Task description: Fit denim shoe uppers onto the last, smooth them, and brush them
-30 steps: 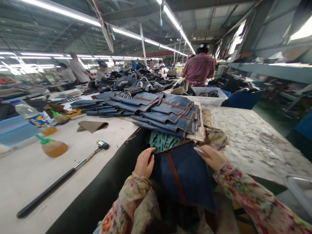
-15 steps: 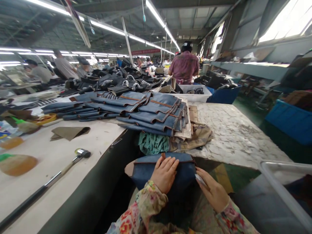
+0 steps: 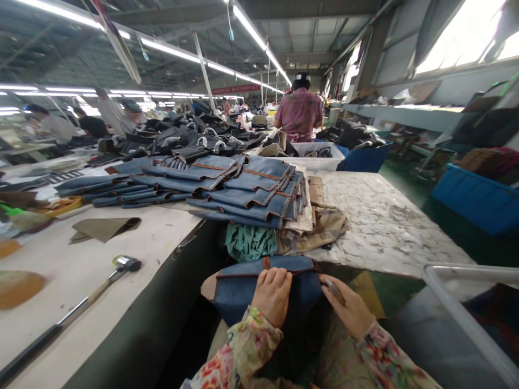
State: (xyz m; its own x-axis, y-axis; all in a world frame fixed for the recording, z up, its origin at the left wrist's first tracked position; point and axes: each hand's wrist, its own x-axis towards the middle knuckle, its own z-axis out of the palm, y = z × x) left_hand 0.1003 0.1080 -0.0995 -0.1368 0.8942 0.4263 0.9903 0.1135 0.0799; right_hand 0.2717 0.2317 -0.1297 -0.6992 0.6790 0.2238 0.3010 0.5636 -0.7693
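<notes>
A folded blue denim piece (image 3: 239, 289) with brown trim lies in my lap at the lower middle. My left hand (image 3: 272, 295) rests on top of it, fingers curled over its upper edge. My right hand (image 3: 347, 312) grips its right end, fingers pressed together. Just beyond it, on the table edge, sits a tall stack of similar blue denim pieces (image 3: 247, 189) with brown straps, over green cloth (image 3: 248, 242) and tan cloth (image 3: 324, 229).
A hammer (image 3: 68, 319) lies on the pale table (image 3: 121, 254) at left, beside a folded tan piece (image 3: 103, 228). A grey bin rim (image 3: 458, 308) is at lower right, blue crates (image 3: 478, 200) further right. A person in a pink shirt (image 3: 299, 114) stands ahead.
The denim piece, first held spread open in both hands, is now folded down in my lap. My left hand moved onto its top and curled its fingers; the view swung slightly right.
</notes>
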